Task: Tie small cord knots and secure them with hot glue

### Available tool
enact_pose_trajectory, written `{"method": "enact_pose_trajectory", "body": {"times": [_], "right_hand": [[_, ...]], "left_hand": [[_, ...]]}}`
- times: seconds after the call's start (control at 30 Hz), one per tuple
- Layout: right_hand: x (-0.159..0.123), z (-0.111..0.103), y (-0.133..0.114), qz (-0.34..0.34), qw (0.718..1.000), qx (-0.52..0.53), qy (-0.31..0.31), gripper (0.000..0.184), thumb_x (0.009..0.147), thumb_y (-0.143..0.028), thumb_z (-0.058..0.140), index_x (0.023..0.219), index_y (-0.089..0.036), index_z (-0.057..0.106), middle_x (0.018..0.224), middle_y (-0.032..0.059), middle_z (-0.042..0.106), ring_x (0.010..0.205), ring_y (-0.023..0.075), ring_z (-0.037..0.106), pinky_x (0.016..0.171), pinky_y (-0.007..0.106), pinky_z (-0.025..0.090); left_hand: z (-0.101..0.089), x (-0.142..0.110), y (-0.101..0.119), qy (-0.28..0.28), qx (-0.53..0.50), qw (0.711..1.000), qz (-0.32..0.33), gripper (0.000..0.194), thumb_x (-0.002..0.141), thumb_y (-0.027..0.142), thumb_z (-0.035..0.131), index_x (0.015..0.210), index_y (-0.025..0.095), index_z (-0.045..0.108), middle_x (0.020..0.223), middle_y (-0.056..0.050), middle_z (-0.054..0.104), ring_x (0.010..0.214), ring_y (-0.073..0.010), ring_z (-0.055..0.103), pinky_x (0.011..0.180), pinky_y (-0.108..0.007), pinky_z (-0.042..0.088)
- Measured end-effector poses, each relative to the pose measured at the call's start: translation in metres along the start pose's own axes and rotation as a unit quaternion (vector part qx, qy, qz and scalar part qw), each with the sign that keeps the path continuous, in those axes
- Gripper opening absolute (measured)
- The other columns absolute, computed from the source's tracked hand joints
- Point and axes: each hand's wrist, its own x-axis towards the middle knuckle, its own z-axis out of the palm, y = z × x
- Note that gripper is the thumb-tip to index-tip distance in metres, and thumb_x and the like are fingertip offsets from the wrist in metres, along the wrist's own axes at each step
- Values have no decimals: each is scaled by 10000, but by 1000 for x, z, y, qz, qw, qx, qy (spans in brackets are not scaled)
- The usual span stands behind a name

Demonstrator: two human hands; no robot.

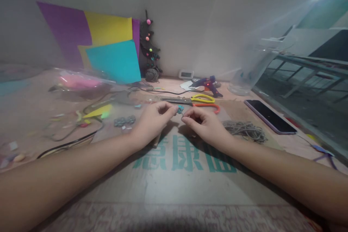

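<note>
A small teal craft piece [180,109] is pinched between the thumb and fingers of my left hand [156,121]. Just to its right, my right hand [205,127] is closed in a pinch close to the piece. Whatever lies between those right fingertips is too small to make out. Both hands hover over a board with large green printed characters [187,152]. Right behind the hands are scissors [176,100] with one yellow and one orange handle. Beside my right wrist sits a tangled heap of grey cord [246,131].
A glue gun [208,84] with a lit red light lies at the back, near a small white device [186,74]. To the right are a phone [269,116] and a clear plastic container [244,74]. Coloured sheets [114,61] lean on the wall. Grey-blue flower-like pieces [124,121] lie left.
</note>
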Motion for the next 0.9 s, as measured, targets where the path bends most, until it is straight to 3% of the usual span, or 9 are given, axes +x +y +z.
{"method": "enact_pose_trajectory", "body": {"times": [0.1, 0.2, 0.43, 0.57, 0.73, 0.9], "right_hand": [[-2, 3, -2, -37, 999, -31, -23, 141, 865, -279, 577, 786, -175, 630, 699, -1, 629, 594, 107, 537, 557, 233, 411], [-2, 2, -3, -29, 999, -22, -29, 171, 882, -294, 558, 782, -174, 628, 716, 5, 643, 618, 115, 558, 579, 242, 422], [3, -6, 0, -1, 999, -13, 40, 218, 859, -387, 587, 916, -177, 602, 786, 4, 619, 642, 123, 536, 583, 256, 420], [2, -3, 0, 18, 1000, 5, 3, 225, 871, -398, 568, 886, -176, 600, 753, 2, 612, 599, 113, 526, 548, 245, 406], [1, -2, 0, 28, 999, 17, 7, 194, 886, -350, 539, 818, -175, 589, 688, -11, 605, 529, 96, 514, 511, 231, 392], [1, -5, 2, 16, 1000, 13, 6, 203, 887, -349, 543, 792, -177, 593, 662, -17, 603, 551, 102, 537, 516, 226, 396]], "left_hand": [[1, 0, 0, -9, -3, 1000, 4, 296, 852, 435, 558, 764, 173, 662, 744, -9, 658, 713, -148, 586, 637, -240, 430], [2, -1, 2, -14, -8, 1000, 0, 289, 855, 427, 555, 756, 173, 651, 739, -6, 648, 709, -144, 583, 637, -238, 431], [2, -4, 7, -14, 17, 1000, -11, 270, 855, 416, 551, 755, 179, 629, 651, 17, 596, 595, -125, 536, 553, -229, 398], [2, -6, 10, -21, 36, 999, 12, 258, 860, 386, 554, 750, 173, 649, 694, 5, 641, 642, -133, 568, 604, -230, 424], [2, -6, 13, -54, 38, 997, 42, 254, 873, 373, 540, 774, 175, 663, 759, -9, 682, 712, -149, 600, 671, -242, 451], [2, -5, 9, -58, 44, 997, 25, 251, 852, 398, 559, 774, 178, 650, 752, -13, 677, 700, -158, 602, 631, -247, 445]]}}
